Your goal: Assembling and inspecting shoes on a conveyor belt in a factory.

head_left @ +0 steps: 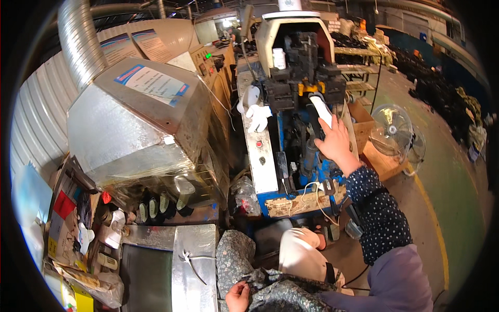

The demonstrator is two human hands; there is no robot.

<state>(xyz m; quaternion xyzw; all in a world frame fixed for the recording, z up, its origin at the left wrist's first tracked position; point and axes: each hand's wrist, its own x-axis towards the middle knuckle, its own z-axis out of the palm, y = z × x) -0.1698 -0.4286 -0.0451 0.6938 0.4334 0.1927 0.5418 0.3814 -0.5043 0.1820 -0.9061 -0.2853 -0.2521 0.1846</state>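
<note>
My right hand (335, 141) reaches forward over the machine, fingers stretched and thumb apart. Its fingertips are at the near end of a long white piece (321, 108), perhaps a shoe part, which touches the machine's black clamp head (302, 73) below a yellow fitting (312, 88). Whether the fingers press on it or only rest there is hard to tell. Low in the view, my left hand (238, 297) lies at my lap with curled fingers, against dark patterned cloth (275, 291); anything inside them is hidden. White gloves or cloth (258, 117) lie left of the clamp head.
A sheet-metal hood (135, 109) fills the left, with several shoe forms (161, 204) beneath it. A metal-framed conveyor or bench (193, 260) stands beside my left leg. To the right are a cardboard box (359, 118) and a floor fan (392, 130). White cables (306, 193) hang at the machine's front.
</note>
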